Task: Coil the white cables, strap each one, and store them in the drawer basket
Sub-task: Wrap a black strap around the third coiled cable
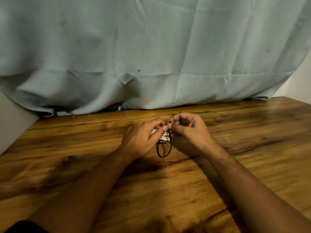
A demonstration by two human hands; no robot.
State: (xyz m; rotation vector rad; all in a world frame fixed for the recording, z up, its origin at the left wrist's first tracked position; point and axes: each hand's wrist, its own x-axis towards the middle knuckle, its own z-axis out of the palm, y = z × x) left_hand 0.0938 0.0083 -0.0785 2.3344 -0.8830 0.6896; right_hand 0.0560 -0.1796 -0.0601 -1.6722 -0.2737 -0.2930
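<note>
Strapping looks to be the step in hand: I see my left hand (143,137) curled round the coiled white cable (164,137), holding the bundle over the wooden table (244,157) near its middle. My right hand (188,130) pinches the top of a thin black strap (164,152) between thumb and forefinger, its other fingers curled in. The two hands meet fingertip to fingertip above the coil. The strap hangs down in a loop or two on the near side of the coil, its lower end close to the tabletop. I cannot tell whether it touches the wood, nor whether it already passes round the cable turns, since fingers hide that part. Only a few white turns show between the hands. I judge this cable coiled and its strapping only begun. The next move, as I read it, calls for a firm left grip so the turns do not spring apart, and for the right hand to draw the strap snug round the bundle. No drawer basket shows from here; a hanging pale blue cloth (151,56) closes off the far side.
</note>
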